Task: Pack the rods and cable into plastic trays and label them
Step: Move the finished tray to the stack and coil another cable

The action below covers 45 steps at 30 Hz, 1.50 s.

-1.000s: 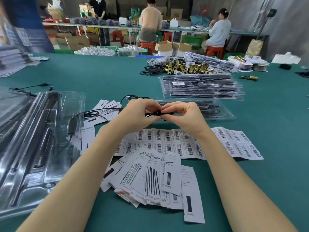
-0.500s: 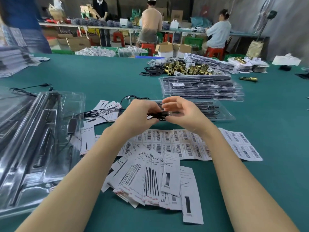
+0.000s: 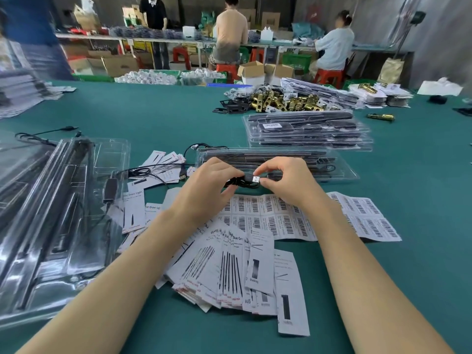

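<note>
Holding a bundled black cable (image 3: 240, 182) between them, both hands meet just above the green desk (image 3: 163, 118), a little toward twelve o'clock from the middle of the view. The left hand (image 3: 207, 186) has its fingers curled round the coiled part of the cable. The right hand (image 3: 286, 181) pinches the cable's end by the silver USB plug (image 3: 256, 178), thumb and forefinger closed on it, the other fingers arched above.

Just past the hands, at twelve to one o'clock, lies a clear plastic tray (image 3: 339, 172) with black rods (image 3: 268, 157) inside; the hands cover its near edge. Farther out at one o'clock sits a stack of filled trays (image 3: 309, 134), one bearing a white label on top. Beneath the hands a sheet of barcode labels (image 3: 288, 221) stretches toward three o'clock. At six o'clock, between the forearms, printed paper cards (image 3: 229, 261) are fanned in a loose heap. At nine o'clock a pile of clear trays (image 3: 51, 213) holds long dark rods, with a second black cable (image 3: 145, 172) trailing from it toward the hands. Brass hardware (image 3: 286, 100) is heaped near the far edge at one o'clock. Three people work at a bench beyond the desk.
</note>
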Each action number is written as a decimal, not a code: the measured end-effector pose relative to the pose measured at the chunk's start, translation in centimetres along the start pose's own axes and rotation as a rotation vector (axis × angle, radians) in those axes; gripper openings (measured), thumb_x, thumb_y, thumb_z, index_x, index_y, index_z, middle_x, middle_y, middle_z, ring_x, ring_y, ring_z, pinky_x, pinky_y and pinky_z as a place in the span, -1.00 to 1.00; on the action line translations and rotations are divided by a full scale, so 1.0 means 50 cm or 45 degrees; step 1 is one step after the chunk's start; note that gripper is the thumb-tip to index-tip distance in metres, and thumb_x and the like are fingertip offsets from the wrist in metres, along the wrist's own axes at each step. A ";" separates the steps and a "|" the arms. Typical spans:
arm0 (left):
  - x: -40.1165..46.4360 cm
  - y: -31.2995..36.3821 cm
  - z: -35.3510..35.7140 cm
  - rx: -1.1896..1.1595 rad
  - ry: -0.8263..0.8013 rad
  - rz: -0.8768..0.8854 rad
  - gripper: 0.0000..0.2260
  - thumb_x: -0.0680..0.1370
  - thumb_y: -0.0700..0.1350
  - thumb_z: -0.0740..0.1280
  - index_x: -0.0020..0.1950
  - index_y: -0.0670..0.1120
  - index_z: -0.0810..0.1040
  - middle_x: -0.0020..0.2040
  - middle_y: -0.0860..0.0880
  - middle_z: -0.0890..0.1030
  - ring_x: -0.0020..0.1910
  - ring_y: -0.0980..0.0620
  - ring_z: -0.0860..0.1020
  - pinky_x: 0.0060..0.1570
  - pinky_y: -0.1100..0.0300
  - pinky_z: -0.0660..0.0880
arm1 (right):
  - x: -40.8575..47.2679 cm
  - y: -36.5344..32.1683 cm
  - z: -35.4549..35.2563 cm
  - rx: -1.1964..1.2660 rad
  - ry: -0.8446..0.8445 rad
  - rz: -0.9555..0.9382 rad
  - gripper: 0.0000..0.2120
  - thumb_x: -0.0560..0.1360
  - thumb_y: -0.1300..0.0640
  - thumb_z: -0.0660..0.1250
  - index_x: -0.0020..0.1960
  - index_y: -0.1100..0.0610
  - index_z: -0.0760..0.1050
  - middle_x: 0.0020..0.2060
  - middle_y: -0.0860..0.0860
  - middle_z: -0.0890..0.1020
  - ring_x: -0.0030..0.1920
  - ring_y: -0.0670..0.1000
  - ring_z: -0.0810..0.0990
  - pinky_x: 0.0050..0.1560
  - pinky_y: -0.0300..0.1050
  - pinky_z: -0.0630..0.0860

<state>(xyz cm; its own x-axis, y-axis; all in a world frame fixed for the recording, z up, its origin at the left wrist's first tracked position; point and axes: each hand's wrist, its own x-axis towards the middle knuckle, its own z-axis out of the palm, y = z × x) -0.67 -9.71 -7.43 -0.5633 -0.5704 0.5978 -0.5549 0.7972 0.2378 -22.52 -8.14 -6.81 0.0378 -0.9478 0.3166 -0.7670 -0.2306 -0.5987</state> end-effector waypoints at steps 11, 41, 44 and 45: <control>0.001 0.012 -0.005 0.056 0.016 0.067 -0.76 0.50 -0.31 0.47 0.17 -0.21 0.68 -0.01 -0.09 0.71 0.02 -0.15 0.59 0.02 -0.07 0.58 | 0.005 0.017 0.024 0.022 0.146 -0.005 -0.94 0.55 0.04 0.39 -0.08 -0.09 0.62 -0.19 -0.19 0.66 -0.07 -0.11 0.63 -0.05 -0.15 0.53; 0.045 -0.038 -0.004 0.157 -0.257 -0.274 -0.79 0.66 -0.15 0.28 0.18 -0.07 0.69 -0.13 -0.06 0.72 -0.25 -0.09 0.59 -0.15 0.01 0.56 | 0.019 0.002 0.033 0.111 0.242 0.061 -0.92 0.58 0.11 0.37 -0.08 0.00 0.61 -0.23 -0.12 0.66 -0.18 -0.19 0.59 -0.24 -0.55 0.39; 0.062 -0.052 -0.003 0.139 -0.289 -0.294 -0.80 0.64 -0.16 0.30 0.11 -0.07 0.73 -0.16 0.00 0.73 -0.25 -0.03 0.61 -0.12 0.10 0.56 | 0.021 0.001 0.034 0.116 0.239 0.072 -0.92 0.58 0.09 0.37 -0.09 -0.01 0.62 -0.23 -0.12 0.67 -0.18 -0.19 0.60 -0.23 -0.53 0.41; 0.064 -0.053 0.000 0.114 -0.269 -0.319 -0.81 0.63 -0.15 0.32 0.10 -0.05 0.74 -0.17 0.01 0.73 -0.26 -0.02 0.61 -0.14 0.14 0.55 | 0.021 0.001 0.034 0.118 0.242 0.075 -0.91 0.58 0.09 0.37 -0.09 -0.02 0.62 -0.23 -0.12 0.67 -0.19 -0.20 0.60 -0.23 -0.53 0.42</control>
<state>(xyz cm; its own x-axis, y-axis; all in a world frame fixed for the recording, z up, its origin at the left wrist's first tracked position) -1.00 -13.65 -6.14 -0.5121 -0.7820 0.3553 -0.7383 0.6122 0.2832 -21.44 -9.51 -7.78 -0.1334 -0.9038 0.4066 -0.7018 -0.2036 -0.6827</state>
